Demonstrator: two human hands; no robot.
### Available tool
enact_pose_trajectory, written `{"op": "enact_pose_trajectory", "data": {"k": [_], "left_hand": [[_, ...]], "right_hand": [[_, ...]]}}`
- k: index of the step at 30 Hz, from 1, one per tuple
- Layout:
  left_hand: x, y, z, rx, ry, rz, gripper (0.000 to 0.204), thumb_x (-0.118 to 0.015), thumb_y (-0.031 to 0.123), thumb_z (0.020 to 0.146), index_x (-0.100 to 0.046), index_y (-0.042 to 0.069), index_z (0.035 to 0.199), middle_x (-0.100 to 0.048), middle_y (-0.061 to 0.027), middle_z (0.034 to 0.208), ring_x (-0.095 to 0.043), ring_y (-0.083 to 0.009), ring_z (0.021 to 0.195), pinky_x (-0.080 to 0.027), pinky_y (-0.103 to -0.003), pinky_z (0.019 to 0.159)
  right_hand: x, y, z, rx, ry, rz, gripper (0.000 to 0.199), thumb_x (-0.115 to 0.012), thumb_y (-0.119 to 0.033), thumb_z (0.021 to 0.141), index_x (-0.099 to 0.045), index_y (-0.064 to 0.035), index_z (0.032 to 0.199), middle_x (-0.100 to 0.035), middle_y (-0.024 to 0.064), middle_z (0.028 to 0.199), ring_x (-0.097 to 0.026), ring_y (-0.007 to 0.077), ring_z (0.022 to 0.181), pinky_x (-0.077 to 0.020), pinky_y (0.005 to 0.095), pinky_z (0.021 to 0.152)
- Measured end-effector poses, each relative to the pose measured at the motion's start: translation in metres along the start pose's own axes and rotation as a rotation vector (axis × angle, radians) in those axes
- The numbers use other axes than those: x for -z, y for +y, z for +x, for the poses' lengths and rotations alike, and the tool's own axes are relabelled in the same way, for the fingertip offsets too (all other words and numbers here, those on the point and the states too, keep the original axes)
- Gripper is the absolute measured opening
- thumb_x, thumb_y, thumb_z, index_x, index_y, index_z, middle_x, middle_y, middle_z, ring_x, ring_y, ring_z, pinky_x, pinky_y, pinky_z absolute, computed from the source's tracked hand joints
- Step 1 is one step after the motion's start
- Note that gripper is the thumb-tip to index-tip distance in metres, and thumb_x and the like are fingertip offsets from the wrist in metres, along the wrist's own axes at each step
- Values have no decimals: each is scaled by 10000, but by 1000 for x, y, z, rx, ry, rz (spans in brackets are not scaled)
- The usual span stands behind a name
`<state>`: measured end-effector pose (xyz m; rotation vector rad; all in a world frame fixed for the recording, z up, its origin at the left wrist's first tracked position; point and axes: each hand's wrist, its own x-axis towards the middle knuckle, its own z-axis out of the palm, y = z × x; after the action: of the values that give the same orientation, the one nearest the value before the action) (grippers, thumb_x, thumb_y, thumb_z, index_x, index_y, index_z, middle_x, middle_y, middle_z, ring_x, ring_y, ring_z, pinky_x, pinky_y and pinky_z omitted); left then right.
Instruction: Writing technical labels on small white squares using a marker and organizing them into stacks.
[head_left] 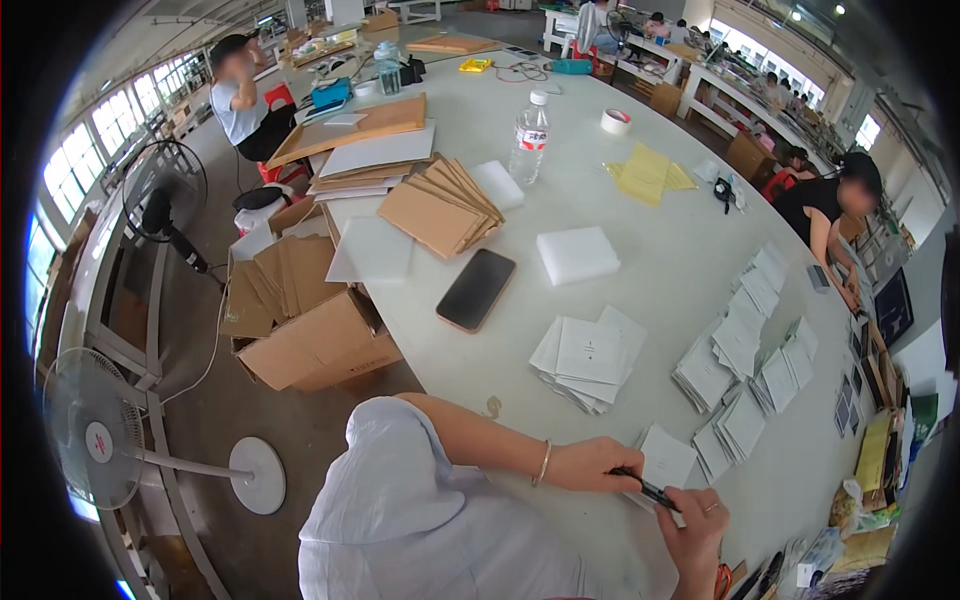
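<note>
My hands, left hand (590, 466) and right hand (695, 520), both close around a black pen (645, 490) over a white card (665, 462); white card stacks (588, 358) lie on the bench (640, 290), and an open brown carton (315, 345) sits beside it.

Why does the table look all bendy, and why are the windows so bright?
Head view: the fisheye lens bends the white table edges toward the rim and leaves black corners; daylight blows out the windows at left; both hands, left hand and right hand, look sharp.
</note>
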<state>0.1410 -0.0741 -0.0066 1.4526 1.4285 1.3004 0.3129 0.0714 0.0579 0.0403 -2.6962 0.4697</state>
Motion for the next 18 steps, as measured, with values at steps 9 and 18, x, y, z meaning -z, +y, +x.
{"op": "enact_pose_trajectory", "data": {"k": [9, 18], "left_hand": [[-6, -8, 0, 204, -62, -277, 271, -576, 254, 873, -571, 12, 751, -545, 10, 635, -468, -49, 598, -384, -230, 530], [-13, -2, -8, 233, 125, -265, 492, -435, 336, 942, -410, 5, 579, -400, -18, 504, -333, -89, 490, -305, -282, 458]], "right_hand": [[-18, -18, -9, 60, 9, -143, 283, -689, -89, 662, -622, -24, 929, -489, 63, 610, -491, 239, 497, -377, 348, 455], [-27, -21, -9, 90, 14, -144, 273, -679, -93, 681, -613, -24, 937, -510, 67, 606, -496, 236, 477, -377, 344, 443]]}}
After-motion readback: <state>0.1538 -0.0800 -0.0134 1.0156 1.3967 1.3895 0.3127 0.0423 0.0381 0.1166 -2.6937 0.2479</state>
